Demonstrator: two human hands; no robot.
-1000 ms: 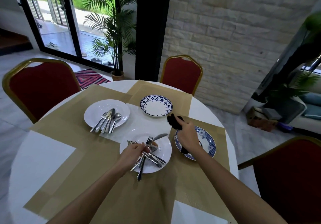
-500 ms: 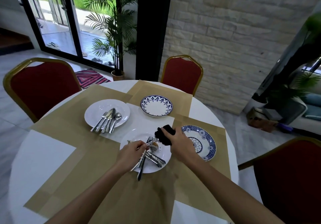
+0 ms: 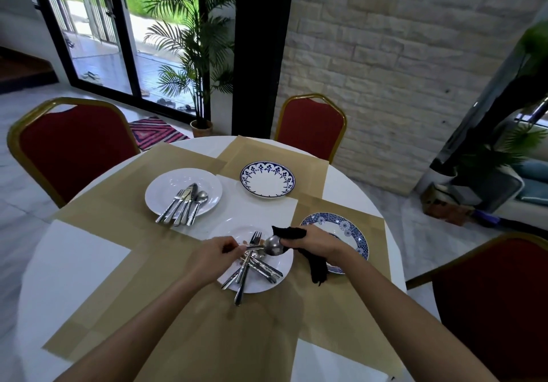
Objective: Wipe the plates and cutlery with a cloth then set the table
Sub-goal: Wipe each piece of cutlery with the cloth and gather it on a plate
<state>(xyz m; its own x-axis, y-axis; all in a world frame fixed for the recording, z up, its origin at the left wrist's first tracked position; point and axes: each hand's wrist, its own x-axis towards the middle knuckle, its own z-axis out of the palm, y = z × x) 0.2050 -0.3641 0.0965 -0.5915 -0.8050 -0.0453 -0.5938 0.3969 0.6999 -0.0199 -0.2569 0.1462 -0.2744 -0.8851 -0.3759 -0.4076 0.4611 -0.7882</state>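
My left hand (image 3: 212, 258) pinches the handle of a steel spoon (image 3: 272, 245), raised just above the near white plate (image 3: 283, 272). My right hand (image 3: 318, 243) grips a black cloth (image 3: 317, 266) and holds it against the spoon's bowl. Several forks and knives (image 3: 255, 266) lie crossed on that near plate. A second white plate (image 3: 166, 187) at the left holds more cutlery (image 3: 185, 202). A blue-patterned plate (image 3: 348, 226) lies partly under my right hand. Another blue-rimmed plate (image 3: 267, 181) sits further back.
Tan placemats (image 3: 127, 257) cover the round white table (image 3: 71, 263). Red chairs with gold frames stand at the left (image 3: 71, 147), far side (image 3: 310, 126) and right (image 3: 501, 301). A potted palm (image 3: 192, 55) stands by the glass door.
My left hand has lifted a spoon off the near plate. My right hand has brought the cloth from the blue plate over to the spoon's bowl.
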